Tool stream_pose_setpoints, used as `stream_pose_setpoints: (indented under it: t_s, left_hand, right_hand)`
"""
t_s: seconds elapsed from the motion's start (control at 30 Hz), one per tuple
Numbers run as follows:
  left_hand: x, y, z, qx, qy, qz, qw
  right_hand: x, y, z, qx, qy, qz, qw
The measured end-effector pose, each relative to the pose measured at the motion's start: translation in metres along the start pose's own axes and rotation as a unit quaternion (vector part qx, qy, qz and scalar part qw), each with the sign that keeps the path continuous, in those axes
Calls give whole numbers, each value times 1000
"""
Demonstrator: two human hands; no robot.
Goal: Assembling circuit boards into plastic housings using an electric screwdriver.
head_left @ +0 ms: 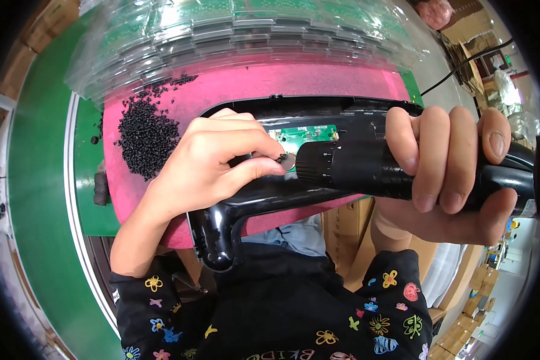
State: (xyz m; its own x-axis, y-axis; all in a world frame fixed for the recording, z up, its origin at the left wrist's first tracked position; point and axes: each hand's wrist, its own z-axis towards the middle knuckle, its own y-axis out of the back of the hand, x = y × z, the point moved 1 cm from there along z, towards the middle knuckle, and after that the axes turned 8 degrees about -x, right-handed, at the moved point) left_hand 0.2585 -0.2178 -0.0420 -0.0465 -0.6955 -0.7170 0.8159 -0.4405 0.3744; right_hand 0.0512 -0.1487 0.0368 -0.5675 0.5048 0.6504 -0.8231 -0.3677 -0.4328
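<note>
Head view: hands are working at the centre of the frame, over a pink foam mat.
Right hand: fingers are wrapping tight around the black cylindrical electric screwdriver at centre right, its tip pointing left toward the other hand.
Left hand: fingertips are pinching narrowly at small dark screws just at the screwdriver's tip, left of centre.
Workpiece: a black plastic housing is lying across the mat at mid-frame, with a green circuit board showing inside it, just above the tip.
Supply: a pile of loose black screws is sitting on the mat at upper left.
Background: stacked clear plastic trays are filling the top of the frame, green boards showing through them.
</note>
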Motion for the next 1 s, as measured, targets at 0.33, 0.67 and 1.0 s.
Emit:
stream_pose_setpoints:
  t_s: [0.33, 0.67, 1.0]
  left_hand:
    - [1, 6, 7, -47, -15, 231, 972]
    - [6, 0, 6, -28, 64, 246, 967]
    - [6, -3, 6, -15, 124, 283, 951]
  right_hand:
    - [9, 38, -7, -63, -59, -204, 975]
    - [1, 61, -16, -124, -68, -267, 953]
    - [0, 67, -15, -58, -46, -341, 937]
